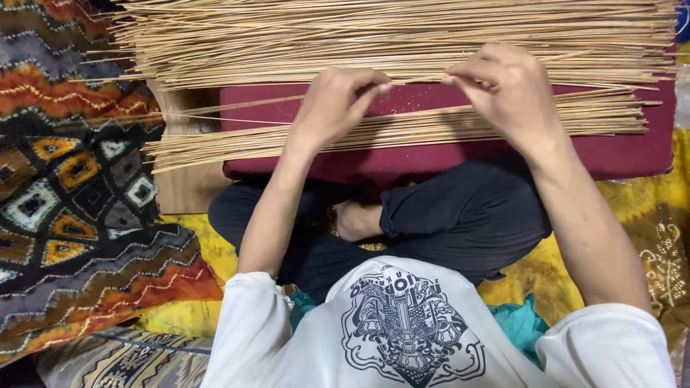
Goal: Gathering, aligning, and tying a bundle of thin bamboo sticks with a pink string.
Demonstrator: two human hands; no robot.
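both forearms reach forward from the seated, cross-legged body, elbows bent, wrists angled inward over the dark red desk (pixel 625 154). left hand (pixel 334 108): fingers curled narrow, thumb and forefinger pinched on a single thin stick (pixel 417 80). right hand (pixel 507 90): likewise closed to a narrow pinch on the other end of the same stick, knuckles up. the stick spans the gap between the two hands, level, just above the desk top. a small bundle of sticks (pixel 402 129) lies flat on the desk beneath the hands; a large pile of sticks (pixel 374 36) lies beyond, at the far edge. patterned cloth (pixel 72 187) to the left, yellow cloth (pixel 647 237) underneath.
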